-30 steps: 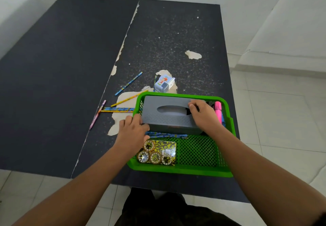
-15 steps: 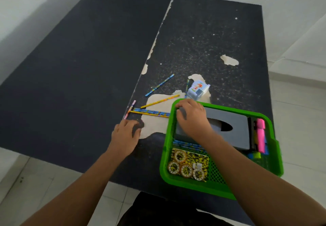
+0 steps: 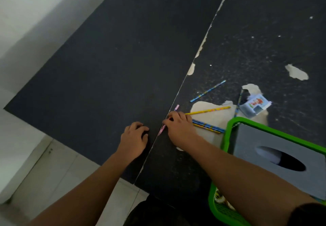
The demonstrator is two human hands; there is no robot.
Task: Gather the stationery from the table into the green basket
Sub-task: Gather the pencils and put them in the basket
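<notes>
A pink pencil (image 3: pixel 176 107) lies along the seam of the dark table (image 3: pixel 105 67). My right hand (image 3: pixel 179 126) covers its middle, fingertips pinched on it. My left hand (image 3: pixel 135 137) rests on the tabletop just left of the seam, fingers bent, holding nothing. Right of my right hand lie a yellow pencil (image 3: pixel 211 110), two blue and yellow pencils (image 3: pixel 210 126), a blue pencil (image 3: pixel 208 91) farther back and a dark pencil (image 3: pixel 238 103). A small blue-and-white box (image 3: pixel 255 106) sits beyond the green basket (image 3: pixel 229 125), which holds a grey tissue box (image 3: pixel 264 143).
The basket stands at the table's near right corner, with a pack of tape rolls (image 3: pixel 220 197) partly hidden under my right forearm. The table's near edge runs just behind my left wrist, with tiled floor (image 3: pixel 53 181) below. Peeled patches (image 3: pixel 297 72) mark the tabletop.
My right hand left the tissue box in the basket and reached left onto the pink pencil. My left hand stayed beside the seam. The view swung left and closer.
</notes>
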